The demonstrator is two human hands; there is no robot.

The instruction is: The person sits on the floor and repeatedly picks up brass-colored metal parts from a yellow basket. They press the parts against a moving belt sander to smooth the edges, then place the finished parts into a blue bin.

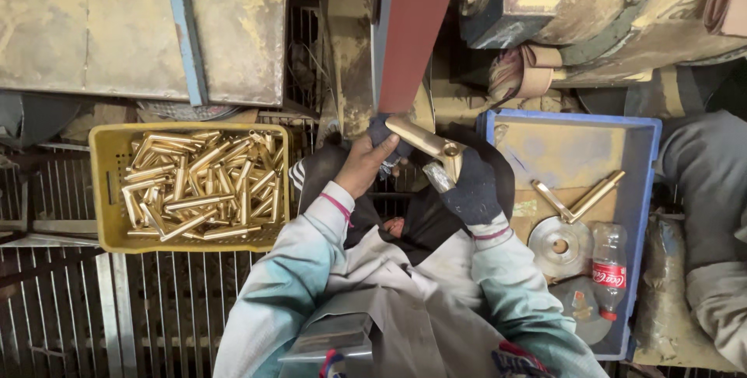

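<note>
The dusty yellow grinding machine [233, 28] fills the far side, its dark red abrasive belt [416, 32] running down the middle. The yellow plastic crate [105, 183] of brass tubes sits left, the blue plastic tray [572, 141] right. The L-shaped brass fitting [424, 145] meets the belt's lower end: polishing looks underway, calling for steady pressure. Left hand [366, 162] and gloved right hand [471, 187] both grip it closed.

To your left a crate [105, 191] holds tubes [202, 183]; to your right a tray [646, 191] holds a bottle [609, 269].
</note>
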